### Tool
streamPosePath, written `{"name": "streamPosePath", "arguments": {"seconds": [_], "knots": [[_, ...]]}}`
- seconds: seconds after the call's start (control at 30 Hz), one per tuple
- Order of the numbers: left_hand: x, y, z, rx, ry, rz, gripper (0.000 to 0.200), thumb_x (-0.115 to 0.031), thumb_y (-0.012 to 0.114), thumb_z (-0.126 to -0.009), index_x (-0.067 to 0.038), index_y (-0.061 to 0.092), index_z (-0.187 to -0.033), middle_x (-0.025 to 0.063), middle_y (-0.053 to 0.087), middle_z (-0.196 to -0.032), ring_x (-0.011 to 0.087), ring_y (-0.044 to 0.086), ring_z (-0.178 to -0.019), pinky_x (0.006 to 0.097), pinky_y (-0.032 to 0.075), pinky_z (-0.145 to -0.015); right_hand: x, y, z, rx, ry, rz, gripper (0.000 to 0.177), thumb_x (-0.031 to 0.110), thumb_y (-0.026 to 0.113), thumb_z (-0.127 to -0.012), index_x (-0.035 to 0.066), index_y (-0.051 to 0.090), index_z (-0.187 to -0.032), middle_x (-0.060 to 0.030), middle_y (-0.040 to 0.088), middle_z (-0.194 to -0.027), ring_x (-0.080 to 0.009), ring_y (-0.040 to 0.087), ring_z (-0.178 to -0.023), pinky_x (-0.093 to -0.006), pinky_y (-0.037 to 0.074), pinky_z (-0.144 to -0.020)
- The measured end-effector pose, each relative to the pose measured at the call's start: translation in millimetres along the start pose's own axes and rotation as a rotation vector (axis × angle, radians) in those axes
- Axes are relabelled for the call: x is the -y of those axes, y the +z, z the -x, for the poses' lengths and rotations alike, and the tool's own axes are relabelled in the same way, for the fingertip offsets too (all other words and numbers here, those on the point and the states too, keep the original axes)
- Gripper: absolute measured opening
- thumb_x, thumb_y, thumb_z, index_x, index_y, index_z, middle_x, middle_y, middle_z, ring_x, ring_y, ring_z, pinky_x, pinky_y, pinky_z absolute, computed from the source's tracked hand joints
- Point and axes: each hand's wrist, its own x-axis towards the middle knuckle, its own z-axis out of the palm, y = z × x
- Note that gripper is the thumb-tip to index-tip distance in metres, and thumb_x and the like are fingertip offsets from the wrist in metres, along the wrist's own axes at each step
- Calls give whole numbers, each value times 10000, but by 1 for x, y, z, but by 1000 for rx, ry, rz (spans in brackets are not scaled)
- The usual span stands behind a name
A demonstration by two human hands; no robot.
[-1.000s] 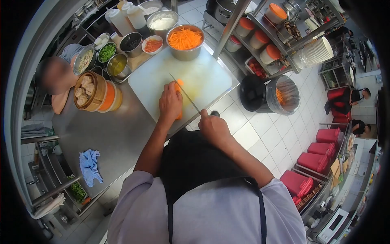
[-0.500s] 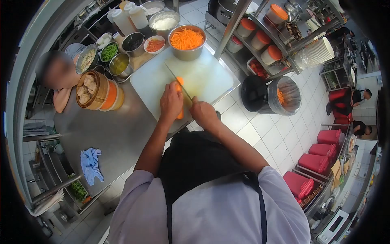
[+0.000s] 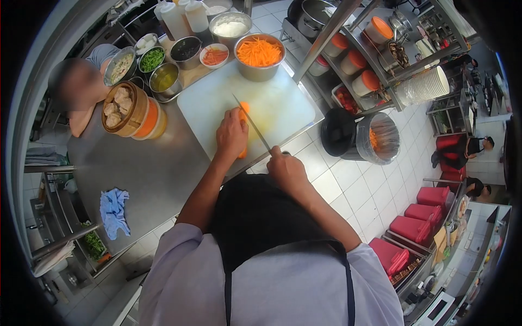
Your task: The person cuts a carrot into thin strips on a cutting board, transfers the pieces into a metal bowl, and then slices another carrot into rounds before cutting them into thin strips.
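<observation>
A peeled carrot [image 3: 242, 151] lies lengthwise on the white cutting board [image 3: 204, 103], and my left hand [image 3: 232, 133] is closed over its middle, hiding part of it. My right hand [image 3: 287, 171] grips the handle of a knife [image 3: 254, 126] near the board's front edge. The blade slants up and left across the carrot's far end; whether it touches or sits just above cannot be told. Behind them, on the board's far corner, stands a metal bowl [image 3: 260, 73] heaped with carrot strips [image 3: 260, 52].
Bowls of chopped greens [image 3: 151, 58], oil [image 3: 163, 79] and white powder [image 3: 229, 26] line the far left. A bamboo steamer [image 3: 130, 108] of dumplings stands near another person's arm [image 3: 81, 120]. A blue cloth [image 3: 115, 213] lies on the steel table [image 3: 155, 171]. A lined bin [image 3: 378, 138] stands right.
My right hand has drawn back toward me and slightly right with the knife, so more blade shows. My left hand stays on the carrot. The whole view has shifted a little.
</observation>
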Motion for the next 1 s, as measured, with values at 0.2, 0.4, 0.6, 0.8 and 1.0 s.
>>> {"name": "streamPosePath", "arguments": {"seconds": [0.2,0.4,0.6,0.8,1.0], "knots": [[1,1,1,-24,14,9,355,-126,647,-954,-41,530,-1278,191,613,-1183,402,667,-1043,501,555,-888,10,-13,5,76,70,64,196,100,596,-921,-40,542,-1047,-227,718,-727,-396,732,-687,-516,581,-619],[1,0,0,-18,9,12,364,-133,657,-946,-46,530,-1276,181,607,-1167,400,668,-1030,495,562,-872,8,7,-11,64,30,52,177,100,601,-920,-19,541,-1037,-220,720,-738,-401,735,-689,-507,585,-603],[3,1,-1,17,-15,-2,367,-148,656,-947,-54,529,-1279,183,605,-1175,403,668,-1040,499,563,-871,1,43,-70,-32,-32,68,159,87,602,-914,-27,535,-1001,-231,701,-721,-407,730,-671,-498,585,-572],[4,2,0,15,-22,11,378,-148,647,-951,-57,528,-1298,185,609,-1204,406,667,-1070,506,553,-902,-5,58,-85,-51,-87,153,173,109,625,-923,-15,567,-1028,-219,724,-751,-386,748,-693,-468,604,-608],[5,4,0,-19,-18,24,371,-151,639,-960,-55,528,-1300,183,615,-1221,402,665,-1087,505,548,-914,-4,33,-64,-119,-40,-61,150,92,593,-924,-30,560,-1005,-248,692,-702,-434,714,-658,-527,575,-599]]}}
